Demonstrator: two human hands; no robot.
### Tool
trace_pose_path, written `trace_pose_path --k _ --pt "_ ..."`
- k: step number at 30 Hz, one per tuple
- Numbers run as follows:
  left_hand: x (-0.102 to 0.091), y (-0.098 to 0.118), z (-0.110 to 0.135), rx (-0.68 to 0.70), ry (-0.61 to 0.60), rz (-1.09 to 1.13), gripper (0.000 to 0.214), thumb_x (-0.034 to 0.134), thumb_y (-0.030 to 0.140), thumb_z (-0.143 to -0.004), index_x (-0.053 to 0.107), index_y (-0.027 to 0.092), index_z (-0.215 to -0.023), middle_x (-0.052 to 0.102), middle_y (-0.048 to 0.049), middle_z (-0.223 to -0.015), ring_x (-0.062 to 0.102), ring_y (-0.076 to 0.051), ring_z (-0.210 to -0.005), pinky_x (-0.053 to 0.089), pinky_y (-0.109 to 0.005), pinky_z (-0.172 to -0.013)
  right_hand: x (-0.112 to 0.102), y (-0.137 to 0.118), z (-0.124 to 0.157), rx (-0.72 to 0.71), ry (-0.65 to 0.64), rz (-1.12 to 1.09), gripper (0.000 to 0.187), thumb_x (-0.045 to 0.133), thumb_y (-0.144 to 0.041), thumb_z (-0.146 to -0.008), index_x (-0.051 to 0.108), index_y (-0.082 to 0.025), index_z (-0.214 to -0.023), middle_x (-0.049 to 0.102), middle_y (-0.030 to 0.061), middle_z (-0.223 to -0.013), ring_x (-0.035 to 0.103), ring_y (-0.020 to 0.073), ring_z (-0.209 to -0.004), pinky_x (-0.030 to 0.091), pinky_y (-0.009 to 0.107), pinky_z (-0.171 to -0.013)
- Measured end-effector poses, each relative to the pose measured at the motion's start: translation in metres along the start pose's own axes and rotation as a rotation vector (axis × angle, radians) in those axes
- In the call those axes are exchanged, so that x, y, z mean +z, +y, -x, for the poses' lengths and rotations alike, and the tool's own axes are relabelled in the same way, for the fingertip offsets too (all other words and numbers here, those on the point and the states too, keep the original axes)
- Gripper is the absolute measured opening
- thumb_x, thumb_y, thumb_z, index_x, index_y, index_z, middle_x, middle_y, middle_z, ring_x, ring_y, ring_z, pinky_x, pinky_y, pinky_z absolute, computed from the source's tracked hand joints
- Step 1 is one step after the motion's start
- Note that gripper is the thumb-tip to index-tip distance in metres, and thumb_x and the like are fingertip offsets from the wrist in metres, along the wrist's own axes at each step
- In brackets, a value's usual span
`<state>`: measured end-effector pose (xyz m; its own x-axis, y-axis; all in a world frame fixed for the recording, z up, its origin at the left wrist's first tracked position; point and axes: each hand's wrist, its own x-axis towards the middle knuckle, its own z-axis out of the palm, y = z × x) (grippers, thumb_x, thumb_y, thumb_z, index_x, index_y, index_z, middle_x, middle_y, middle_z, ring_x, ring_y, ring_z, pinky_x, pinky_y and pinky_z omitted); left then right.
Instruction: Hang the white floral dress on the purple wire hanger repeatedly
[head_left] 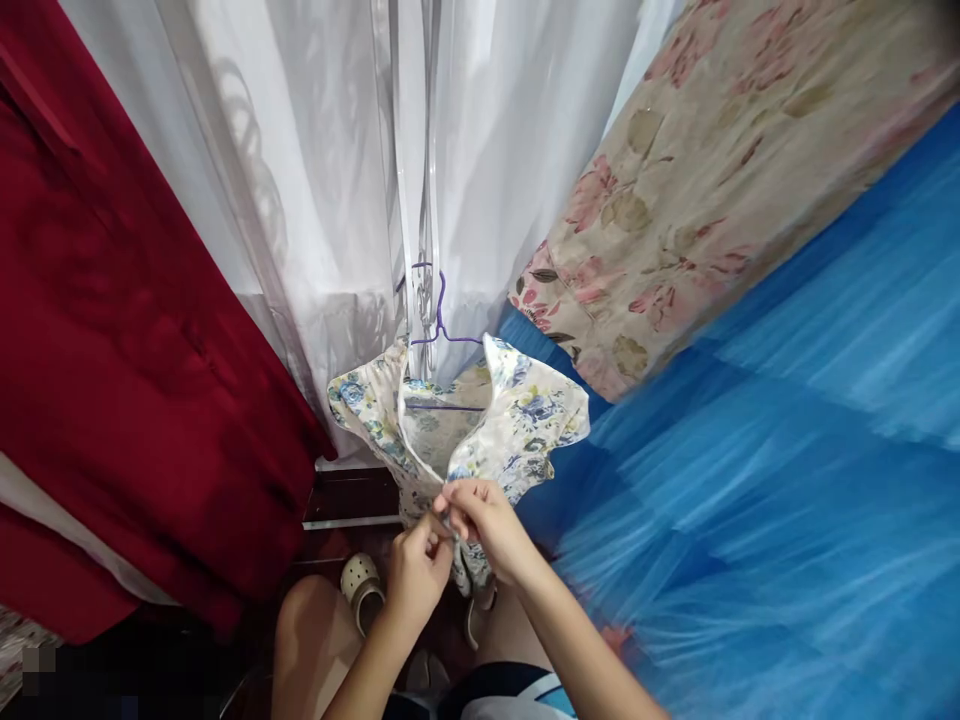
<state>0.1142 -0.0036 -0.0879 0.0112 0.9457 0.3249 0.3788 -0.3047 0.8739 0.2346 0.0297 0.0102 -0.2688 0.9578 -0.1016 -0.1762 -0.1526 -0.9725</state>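
Observation:
A white garment with a blue flower print [517, 415] hangs on a purple hanger [441, 322] in front of a sheer white curtain [337, 180]. My left hand [418, 575] and my right hand [484, 525] meet at the garment's front, just below its open neckline. Both hands are closed in a pinch on the cloth there. Whatever small part they grip between the fingertips is too small to make out. My bare knee [315, 640] shows below the hands.
A dark red curtain [112, 330] hangs at the left. A bed with a blue sheet [787, 480] fills the right, with a floral pillow [720, 190] at its head. Pale clog shoes [362, 585] are on the dark floor beneath the garment.

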Motion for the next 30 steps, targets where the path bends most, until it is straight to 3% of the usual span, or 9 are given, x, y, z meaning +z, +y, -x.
trace_pose_path --k 2,5,9,13,15,18,21,27,30 --pt "0.000 0.000 0.002 -0.018 -0.019 0.036 0.008 0.053 0.013 -0.084 0.055 0.019 -0.079 0.054 0.0026 -0.061 0.053 -0.012 -0.055 0.041 -0.023 -0.057 0.004 -0.024 -0.011 -0.059 -0.007 0.013 0.033 0.060 -0.041 -0.083 0.070 -0.013 -0.070 0.047 -0.0046 -0.039 0.029 0.0060 -0.035 0.015 0.022 -0.040" --pt "-0.004 0.006 -0.005 -0.022 0.159 0.130 0.014 0.060 0.021 -0.086 0.054 0.019 -0.098 0.063 -0.0026 -0.083 0.062 -0.016 -0.076 0.048 -0.026 -0.072 0.012 -0.042 -0.022 -0.098 -0.090 0.020 0.030 0.060 -0.039 -0.084 0.071 -0.013 -0.072 0.050 -0.0041 -0.040 0.032 0.0066 -0.035 0.017 0.022 -0.040" --pt "-0.017 0.013 -0.027 0.078 0.378 0.148 0.036 0.066 0.026 -0.085 0.052 0.019 -0.118 0.062 -0.0102 -0.111 0.061 -0.021 -0.101 0.048 -0.033 -0.090 0.020 -0.011 -0.016 -0.040 -0.112 -0.059 0.031 0.060 -0.039 -0.085 0.070 -0.013 -0.072 0.050 -0.0041 -0.040 0.031 0.0060 -0.034 0.017 0.022 -0.040" --pt "-0.015 0.010 -0.030 0.094 0.240 0.127 0.007 0.056 0.023 -0.091 0.060 0.018 -0.095 0.064 -0.0044 -0.085 0.062 -0.017 -0.081 0.049 -0.028 -0.076 0.013 0.030 0.000 0.015 -0.010 -0.132 0.033 0.060 -0.041 -0.085 0.069 -0.012 -0.071 0.046 -0.0052 -0.037 0.025 0.0057 -0.034 0.013 0.023 -0.040" --pt "-0.007 0.009 -0.025 0.069 0.211 0.154 0.009 0.057 0.023 -0.090 0.058 0.018 -0.097 0.064 -0.0042 -0.084 0.063 -0.017 -0.080 0.049 -0.028 -0.075 0.006 0.033 0.005 0.020 -0.009 -0.116 0.033 0.060 -0.040 -0.085 0.069 -0.012 -0.071 0.045 -0.0053 -0.037 0.025 0.0056 -0.034 0.013 0.023 -0.040" --pt "0.006 0.012 -0.021 0.051 0.297 0.192 0.021 0.061 0.021 -0.084 0.056 0.018 -0.104 0.064 -0.0058 -0.090 0.062 -0.018 -0.083 0.050 -0.029 -0.076 -0.003 0.025 0.010 0.030 -0.069 -0.036 0.033 0.060 -0.039 -0.086 0.071 -0.012 -0.071 0.047 -0.0044 -0.038 0.028 0.0061 -0.034 0.015 0.023 -0.041" --pt "0.011 0.016 -0.019 0.062 0.338 0.154 0.012 0.058 0.017 -0.081 0.058 0.018 -0.093 0.063 -0.0047 -0.087 0.061 -0.018 -0.082 0.049 -0.029 -0.077 -0.011 0.023 0.013 0.054 -0.131 0.039 0.035 0.059 -0.042 -0.086 0.072 -0.013 -0.071 0.048 -0.0043 -0.037 0.028 0.0064 -0.033 0.015 0.023 -0.041" --pt "0.010 0.006 -0.005 0.039 0.195 -0.008 0.014 0.052 0.009 -0.079 0.052 0.020 -0.070 0.060 0.0000 -0.070 0.056 -0.015 -0.068 0.044 -0.024 -0.066 -0.023 0.054 0.017 0.117 -0.051 0.056 0.038 0.060 -0.047 -0.084 0.067 -0.015 -0.066 0.047 -0.0046 -0.037 0.026 0.0064 -0.033 0.013 0.022 -0.040" --pt "0.008 0.002 -0.003 0.049 0.127 -0.039 0.018 0.052 0.011 -0.082 0.048 0.020 -0.067 0.057 -0.0003 -0.069 0.055 -0.015 -0.068 0.044 -0.024 -0.066 -0.023 0.052 0.015 0.115 -0.042 0.079 0.040 0.059 -0.048 -0.085 0.067 -0.014 -0.066 0.046 -0.0046 -0.036 0.026 0.0063 -0.032 0.014 0.023 -0.040"
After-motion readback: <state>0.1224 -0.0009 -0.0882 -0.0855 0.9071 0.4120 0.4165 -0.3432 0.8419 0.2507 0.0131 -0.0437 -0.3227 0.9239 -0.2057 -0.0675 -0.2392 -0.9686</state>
